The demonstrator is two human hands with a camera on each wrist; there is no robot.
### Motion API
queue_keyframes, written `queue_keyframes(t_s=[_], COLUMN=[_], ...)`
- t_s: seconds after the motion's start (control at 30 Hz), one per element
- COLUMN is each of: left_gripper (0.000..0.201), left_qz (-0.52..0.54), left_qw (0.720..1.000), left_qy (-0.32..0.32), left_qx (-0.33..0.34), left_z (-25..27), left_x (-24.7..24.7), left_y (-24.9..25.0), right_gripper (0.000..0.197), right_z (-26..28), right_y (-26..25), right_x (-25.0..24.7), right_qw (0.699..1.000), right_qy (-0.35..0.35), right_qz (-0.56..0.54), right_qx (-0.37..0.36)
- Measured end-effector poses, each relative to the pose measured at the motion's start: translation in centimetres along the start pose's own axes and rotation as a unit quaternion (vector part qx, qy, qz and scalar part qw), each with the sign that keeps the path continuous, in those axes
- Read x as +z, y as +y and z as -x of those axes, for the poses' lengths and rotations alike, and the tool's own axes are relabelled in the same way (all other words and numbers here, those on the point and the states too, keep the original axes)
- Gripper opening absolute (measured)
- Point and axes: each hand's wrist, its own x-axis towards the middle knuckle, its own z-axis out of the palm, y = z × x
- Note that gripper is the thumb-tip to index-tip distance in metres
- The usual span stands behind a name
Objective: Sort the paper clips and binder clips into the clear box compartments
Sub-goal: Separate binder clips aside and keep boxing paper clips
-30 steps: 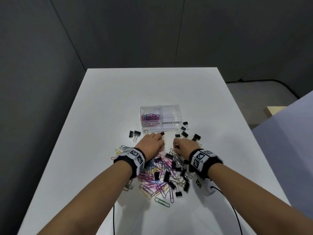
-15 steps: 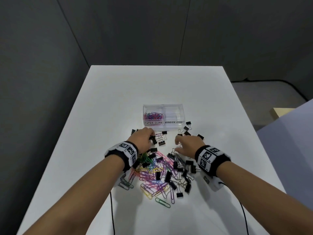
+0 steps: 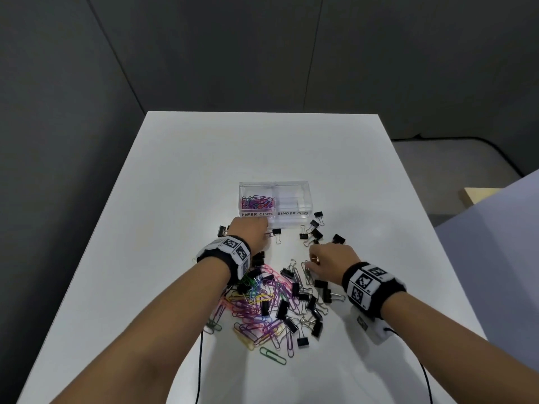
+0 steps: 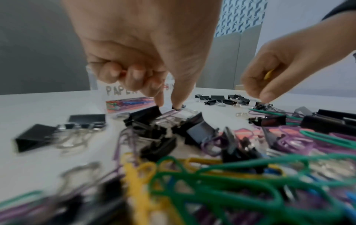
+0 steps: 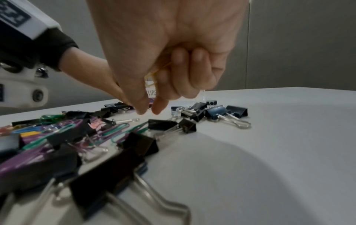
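A clear two-compartment box [image 3: 294,221] sits mid-table. Its left half, labelled PAPER CLIPS, holds coloured paper clips [image 3: 256,202]; the BINDER CLIPS half looks empty. A mixed pile of coloured paper clips [image 3: 256,313] and black binder clips [image 3: 281,309] lies in front of it. My left hand [image 3: 262,232] is just before the box; its thumb and forefinger [image 4: 169,105] touch a purple paper clip [image 4: 169,113], and its curled fingers hold thin clips. My right hand [image 3: 313,258] hovers over the pile's right edge, with a yellow paper clip [image 5: 154,74] held in its curled fingers.
Loose binder clips [image 3: 316,233] are scattered right of the box front, and one [image 3: 222,229] lies left of my left hand. The white table [image 3: 180,176] ends in dark wall panels behind. Thin black cables [image 3: 201,368] trail from both wrist cameras over the near edge.
My left hand has moved left and forward, up to the front of the box. My right hand has drifted slightly right, still over the pile's edge.
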Motion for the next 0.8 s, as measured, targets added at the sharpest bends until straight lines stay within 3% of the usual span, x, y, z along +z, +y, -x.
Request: queue_keyframes(t_s=[0.17, 0.37, 0.47, 0.67, 0.8], left_gripper=[0.028, 0.030, 0.034, 0.026, 0.046], left_qz=[0.020, 0.021, -0.007, -0.003, 0.070], left_qw=[0.999, 0.997, 0.997, 0.997, 0.992], left_qy=[-0.027, -0.067, -0.071, -0.020, -0.034], left_qx=[-0.033, -0.030, 0.002, 0.068, 0.100], left_z=[-0.9, -1.3, -0.8, 0.4, 1.2], left_x=[0.7, 0.7, 0.7, 0.8, 0.4], left_y=[1.1, 1.1, 1.1, 1.3, 1.8], right_gripper=[0.039, 0.026, 0.022, 0.009, 0.007], right_z=[0.2, -1.0, -1.6, -1.3, -0.9], right_y=[-0.6, -1.8, -2.0, -2.0, -0.9], right_x=[0.6, 1.0, 1.1, 0.9, 0.1], right_qw=[0.998, 0.992, 0.985, 0.991, 0.982], right_qy=[-0.051, -0.039, -0.055, -0.046, -0.029], right_qz=[0.023, -0.075, -0.121, -0.096, -0.172], right_qx=[0.032, 0.091, 0.106, 0.081, 0.068])
